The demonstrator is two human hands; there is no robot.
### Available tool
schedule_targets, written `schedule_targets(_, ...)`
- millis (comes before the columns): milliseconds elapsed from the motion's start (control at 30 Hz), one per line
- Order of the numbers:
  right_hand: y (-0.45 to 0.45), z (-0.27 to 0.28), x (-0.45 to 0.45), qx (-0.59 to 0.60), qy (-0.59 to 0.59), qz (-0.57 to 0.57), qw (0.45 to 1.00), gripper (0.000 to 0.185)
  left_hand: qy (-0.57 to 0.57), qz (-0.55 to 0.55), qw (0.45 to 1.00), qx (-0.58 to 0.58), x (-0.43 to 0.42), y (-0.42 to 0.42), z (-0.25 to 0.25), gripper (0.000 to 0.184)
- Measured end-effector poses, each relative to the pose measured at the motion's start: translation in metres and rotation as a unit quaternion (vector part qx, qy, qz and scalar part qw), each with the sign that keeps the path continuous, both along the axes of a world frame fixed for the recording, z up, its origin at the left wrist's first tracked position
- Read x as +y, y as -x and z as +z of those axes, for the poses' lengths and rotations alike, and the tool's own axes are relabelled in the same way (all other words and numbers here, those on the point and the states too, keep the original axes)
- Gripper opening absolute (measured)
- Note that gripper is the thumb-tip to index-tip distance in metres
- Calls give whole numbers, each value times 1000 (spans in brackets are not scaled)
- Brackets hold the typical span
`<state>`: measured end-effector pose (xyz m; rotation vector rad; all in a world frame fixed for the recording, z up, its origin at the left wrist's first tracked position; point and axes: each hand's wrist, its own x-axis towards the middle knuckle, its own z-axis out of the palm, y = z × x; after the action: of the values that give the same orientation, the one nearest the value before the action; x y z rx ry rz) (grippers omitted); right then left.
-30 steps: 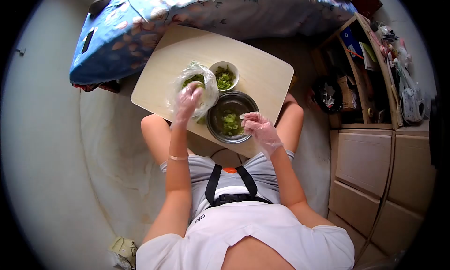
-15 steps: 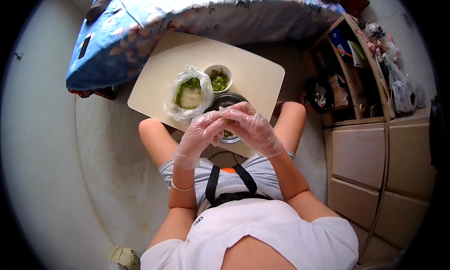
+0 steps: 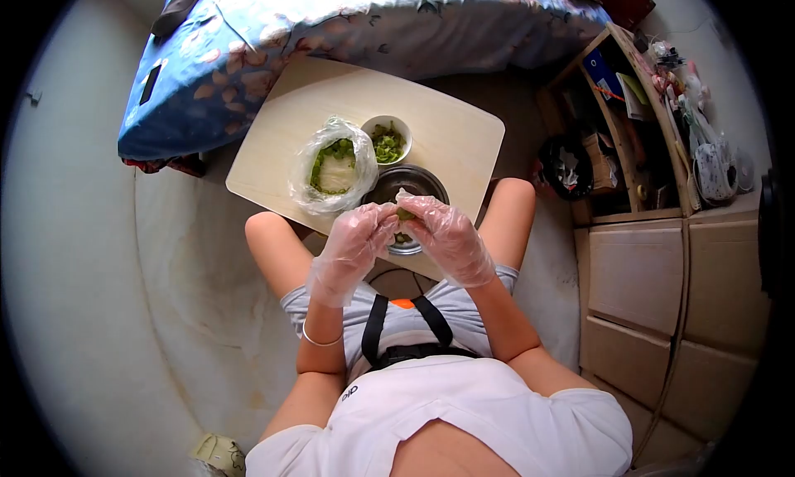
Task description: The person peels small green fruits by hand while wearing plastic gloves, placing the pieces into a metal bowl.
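Note:
Both hands wear clear plastic gloves and meet over the near side of a metal bowl (image 3: pixel 438 181). My left hand (image 3: pixel 352 243) is closed, its fingertips pinching a small green piece (image 3: pixel 405 214). My right hand (image 3: pixel 448 235) is closed on the same piece from the other side. Behind the metal bowl stands a white bowl (image 3: pixel 406 133) with green pieces in it. An open clear plastic bag (image 3: pixel 301 175) with green pieces along its inside lies left of the bowls. My hands hide much of the metal bowl's contents.
The bowls and bag rest on a pale low table (image 3: pixel 447 117) between my knees. A bed with a blue floral cover (image 3: pixel 224 71) stands beyond it. At the right are a wooden shelf (image 3: pixel 621 121), a black-lined bin (image 3: pixel 566 166) and cardboard boxes (image 3: pixel 635 274).
My left hand has left the plastic bag and come to my right hand over the metal bowl. Since half a second ago, my right hand has dropped slightly toward me.

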<state>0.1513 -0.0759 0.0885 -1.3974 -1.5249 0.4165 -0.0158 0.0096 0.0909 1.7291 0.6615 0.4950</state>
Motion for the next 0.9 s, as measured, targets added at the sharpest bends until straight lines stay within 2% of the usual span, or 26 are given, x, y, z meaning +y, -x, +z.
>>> schedule_targets(300, -2, -4, 5, -14, 12, 2, 1000, 29, -89, 56, 994, -12, -5, -8, -7, 19)
schedule_targets(633, -7, -21, 8, 59, 37, 28, 997, 32, -56, 102, 993, -1, -4, -12, -19, 15)
schedule_targets(700, -5, -30, 8, 197, 94, 47, 975, 33, -2, 115, 993, 23, -3, -12, -17, 15)
schedule_targets(733, -5, -37, 8, 198, 94, 47, 975, 33, -2, 114, 993, 24, -3, -12, -20, 15)
schedule_targets(800, -4, -48, 11, 433, 134, 72, 888, 31, 47, 130, 990, -1, -1, -11, -28, 16)
schedule_targets(833, -3, -51, 12, 434, 133, 72, 888, 31, 46, 129, 991, 0, -1, -11, -30, 16)
schedule_targets(900, -3, -57, 14, 675, 144, 127, 712, 29, 100, 123, 987, -29, 0, -12, -31, 16)
